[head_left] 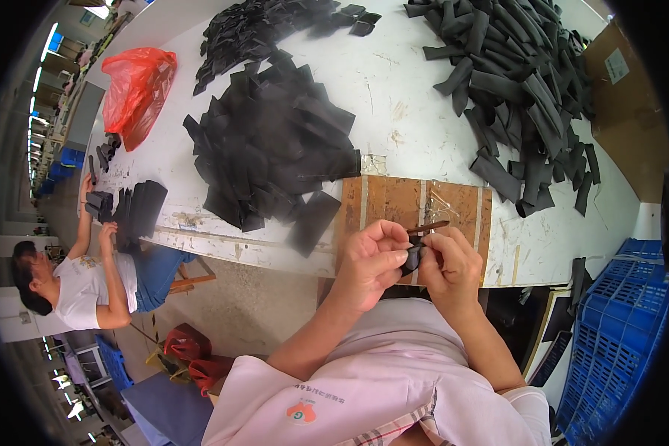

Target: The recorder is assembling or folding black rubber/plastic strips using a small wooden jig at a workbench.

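Note:
In front of my body, both hands meet over the table's near edge at a small folded black fabric piece (412, 260). My left hand (370, 264) pinches it from the left with thumb and fingers. From the other side, the closed fingers of my right hand (452, 266) grip the same piece. A thin dark brown stick (429, 227) lies just beyond my fingertips; whether a finger touches it I cannot tell. Under the hands is a worn brown board (394, 201) with pale tape strips, and a bent clear or wire piece (444, 202) rests on it.
A heap of flat black pieces (271, 141) spreads left of the board, with another pile (256, 33) behind. Rolled black tubes (513, 82) cover the far right, beside a cardboard box (624, 89). A red plastic bag (137, 93), a seated co-worker (89, 290) and blue crates (617, 327) flank the table.

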